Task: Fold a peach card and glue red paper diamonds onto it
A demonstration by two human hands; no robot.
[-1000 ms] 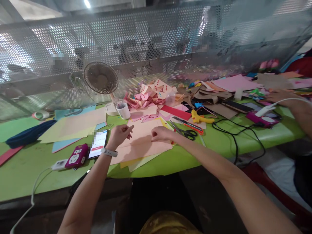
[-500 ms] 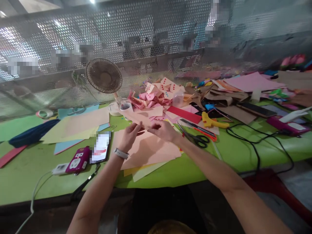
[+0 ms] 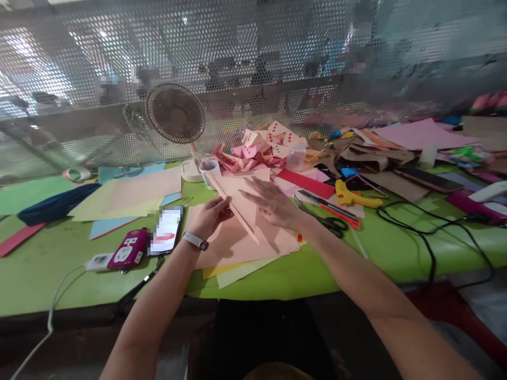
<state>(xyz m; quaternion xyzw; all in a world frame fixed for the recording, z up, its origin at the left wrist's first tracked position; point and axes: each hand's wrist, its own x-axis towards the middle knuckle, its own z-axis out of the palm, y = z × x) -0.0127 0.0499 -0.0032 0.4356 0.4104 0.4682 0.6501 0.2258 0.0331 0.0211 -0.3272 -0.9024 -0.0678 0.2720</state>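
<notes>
Bearings are taken from the held sheet, twelve being away from the wearer. The left hand [image 3: 214,215] pinches the left edge of a peach sheet [image 3: 247,212], apparently to steady it over a paper stack [image 3: 222,245] on the green surface [image 3: 198,290]. The right hand [image 3: 275,205] spreads its fingers over the sheet, seemingly to support it; contact cannot be confirmed. Scissors [image 3: 337,226] lie between three and four o'clock, handles nearest the wearer, presumably for easy reach.

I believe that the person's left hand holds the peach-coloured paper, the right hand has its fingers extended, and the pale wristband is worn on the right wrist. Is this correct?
Not entirely: the head view shows the pale wristband on the left wrist, not the right. The left hand does hold the peach-coloured paper, and the right hand has its fingers extended.
</notes>
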